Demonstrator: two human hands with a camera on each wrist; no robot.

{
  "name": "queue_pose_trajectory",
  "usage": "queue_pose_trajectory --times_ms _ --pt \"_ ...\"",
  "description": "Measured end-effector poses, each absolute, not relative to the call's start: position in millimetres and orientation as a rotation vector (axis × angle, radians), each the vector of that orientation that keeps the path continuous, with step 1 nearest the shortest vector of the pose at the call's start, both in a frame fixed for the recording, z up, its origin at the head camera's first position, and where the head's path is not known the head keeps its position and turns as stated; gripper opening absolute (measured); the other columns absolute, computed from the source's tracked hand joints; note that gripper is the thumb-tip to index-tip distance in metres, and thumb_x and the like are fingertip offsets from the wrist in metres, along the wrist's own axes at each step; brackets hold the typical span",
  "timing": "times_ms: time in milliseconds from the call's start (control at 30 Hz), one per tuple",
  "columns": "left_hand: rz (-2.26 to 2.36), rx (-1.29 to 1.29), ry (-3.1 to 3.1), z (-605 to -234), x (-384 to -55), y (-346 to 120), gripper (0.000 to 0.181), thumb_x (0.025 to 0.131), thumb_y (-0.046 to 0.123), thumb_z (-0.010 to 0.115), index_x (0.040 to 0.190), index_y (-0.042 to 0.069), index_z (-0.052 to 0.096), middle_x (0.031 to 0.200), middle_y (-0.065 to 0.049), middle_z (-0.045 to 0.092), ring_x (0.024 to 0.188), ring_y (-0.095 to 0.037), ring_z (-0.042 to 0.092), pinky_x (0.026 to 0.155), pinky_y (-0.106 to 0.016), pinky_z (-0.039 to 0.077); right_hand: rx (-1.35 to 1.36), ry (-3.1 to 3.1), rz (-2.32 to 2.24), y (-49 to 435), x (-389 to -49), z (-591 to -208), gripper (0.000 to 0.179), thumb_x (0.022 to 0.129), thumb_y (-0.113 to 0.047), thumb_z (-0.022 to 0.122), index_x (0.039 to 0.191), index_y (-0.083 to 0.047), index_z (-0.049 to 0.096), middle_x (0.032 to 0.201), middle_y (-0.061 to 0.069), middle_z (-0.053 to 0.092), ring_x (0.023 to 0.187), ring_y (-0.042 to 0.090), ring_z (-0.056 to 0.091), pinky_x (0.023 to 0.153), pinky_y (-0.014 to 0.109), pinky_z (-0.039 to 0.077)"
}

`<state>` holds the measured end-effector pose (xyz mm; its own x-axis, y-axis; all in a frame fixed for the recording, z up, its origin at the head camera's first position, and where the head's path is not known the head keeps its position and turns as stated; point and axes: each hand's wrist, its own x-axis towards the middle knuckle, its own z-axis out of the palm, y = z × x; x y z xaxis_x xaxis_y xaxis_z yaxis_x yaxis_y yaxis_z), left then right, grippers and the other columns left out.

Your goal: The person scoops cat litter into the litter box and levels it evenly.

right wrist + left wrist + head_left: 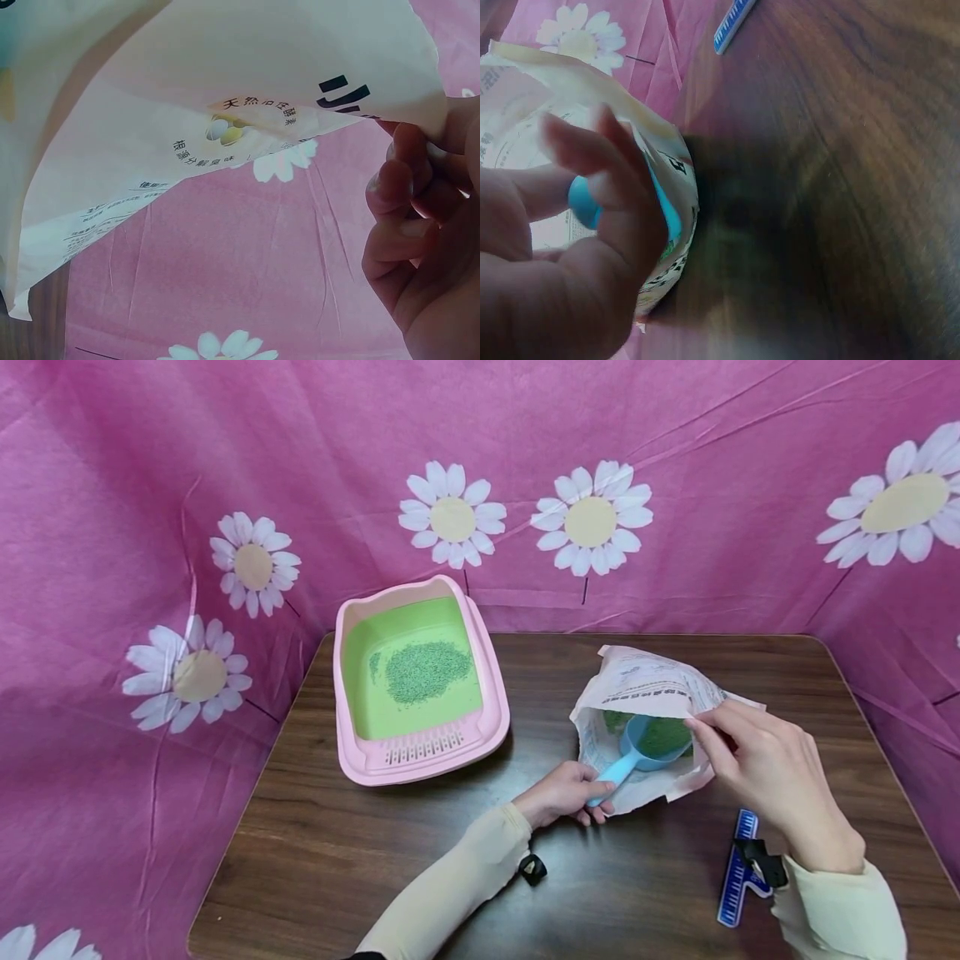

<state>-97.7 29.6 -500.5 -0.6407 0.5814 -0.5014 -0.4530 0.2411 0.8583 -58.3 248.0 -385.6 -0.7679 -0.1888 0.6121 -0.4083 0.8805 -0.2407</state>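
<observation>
My left hand (566, 791) grips the handle of a light blue scoop (619, 770), whose round cup sits in the mouth of a white printed bag (645, 681). Green litter pellets (663, 737) show in the cup and behind it inside the bag. With thumb and fingertips, my right hand (772, 760) pinches the right edge of the bag's opening. The right wrist view shows the bag's printed side (315, 45) stretched out from that pinch. In the left wrist view, fingers (622, 195) curl around the blue handle end (585, 201).
A pink-rimmed litter box (352, 768) stands at the left back of the wooden table (300, 843), with a patch of green pellets (427, 672) on its green floor. A blue clip (735, 868) lies by my right wrist. Behind the table hangs a pink flowered cloth (517, 435).
</observation>
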Motion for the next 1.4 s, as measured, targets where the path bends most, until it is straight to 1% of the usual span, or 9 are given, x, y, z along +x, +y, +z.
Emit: queue_pose_trajectory --times_ms 67,167,233,300,467,600,933,1067,1400 --pt "1.522 0.142 1.660 -500 -97 27 0.017 0.098 0.013 0.054 0.088 0.000 0.059 0.071 -0.005 0.066 0.052 -0.006 0.055 0.043 -0.015 0.043 0.428 -2.452 0.486 248 -58 -386 0.007 0.079 -0.014 0.073 0.077 -0.016 0.067 0.066 -0.007 0.057 0.052 0.007 0.042 0.044 0.026 0.032" --pt "1.536 0.141 1.626 -499 -97 24 0.015 0.097 0.011 0.054 0.089 0.000 0.059 0.079 -0.014 0.070 0.054 -0.006 0.055 0.043 -0.015 0.043 0.424 -2.453 0.487 248 -58 -386 0.007 0.079 -0.014 0.073 0.077 -0.016 0.067 0.066 -0.006 0.058 0.051 0.007 0.042 0.044 0.026 0.032" --pt "1.548 0.137 1.607 -498 -97 22 0.014 0.097 0.011 0.054 0.088 0.002 0.058 0.084 -0.018 0.071 0.054 -0.005 0.055 0.044 -0.015 0.043 0.422 -2.452 0.488 248 -59 -386 0.007 0.079 -0.014 0.073 0.077 -0.016 0.067 0.066 -0.006 0.058 0.051 0.007 0.042 0.044 0.026 0.032" --pt "1.560 0.125 1.583 -498 -97 21 0.013 0.097 0.010 0.054 0.086 0.004 0.056 0.085 -0.018 0.071 0.055 -0.005 0.055 0.044 -0.015 0.043 0.421 -2.448 0.488 248 -59 -386 0.007 0.079 -0.014 0.073 0.077 -0.016 0.067 0.066 -0.007 0.058 0.051 0.006 0.042 0.044 0.026 0.032" --pt "1.573 0.102 1.540 -499 -97 17 0.013 0.098 0.011 0.053 0.087 0.005 0.056 0.079 -0.009 0.070 0.056 -0.005 0.056 0.045 -0.014 0.044 0.425 -2.443 0.488 248 -59 -386 0.008 0.079 -0.014 0.073 0.076 -0.017 0.066 0.065 -0.008 0.055 0.051 0.005 0.041 0.043 0.025 0.031" --pt "1.582 0.097 1.513 -497 -96 15 0.012 0.098 0.011 0.053 0.088 0.005 0.057 0.078 -0.004 0.069 0.056 -0.004 0.056 0.046 -0.013 0.044 0.421 -2.448 0.491 247 -59 -386 0.008 0.079 -0.014 0.074 0.076 -0.017 0.067 0.066 -0.008 0.056 0.052 0.005 0.041 0.044 0.024 0.032" --pt "1.611 0.033 1.394 -495 -93 11 0.011 0.099 0.010 0.051 0.089 0.011 0.053 0.079 -0.002 0.068 0.057 -0.004 0.057 0.048 -0.014 0.044 0.435 -2.423 0.492 248 -61 -385 0.004 0.080 -0.016 0.072 0.079 -0.014 0.069 0.070 -0.005 0.061 0.053 0.006 0.044 0.044 0.026 0.033" --pt "1.632 0.028 1.384 -495 -91 11 0.010 0.099 0.011 0.051 0.090 0.010 0.053 0.079 -0.003 0.067 0.057 -0.004 0.057 0.048 -0.014 0.045 0.435 -2.417 0.497 248 -61 -385 0.005 0.081 -0.017 0.071 0.079 -0.013 0.069 0.072 -0.005 0.062 0.053 0.005 0.043 0.044 0.026 0.033" --pt "1.637 0.054 1.384 -490 -89 7 0.008 0.100 0.011 0.050 0.092 0.010 0.053 0.079 -0.003 0.066 0.059 -0.004 0.057 0.049 -0.012 0.045 0.430 -2.419 0.509 249 -61 -386 0.004 0.079 -0.015 0.073 0.078 -0.016 0.069 0.070 -0.007 0.060 0.054 0.002 0.041 0.044 0.024 0.033"
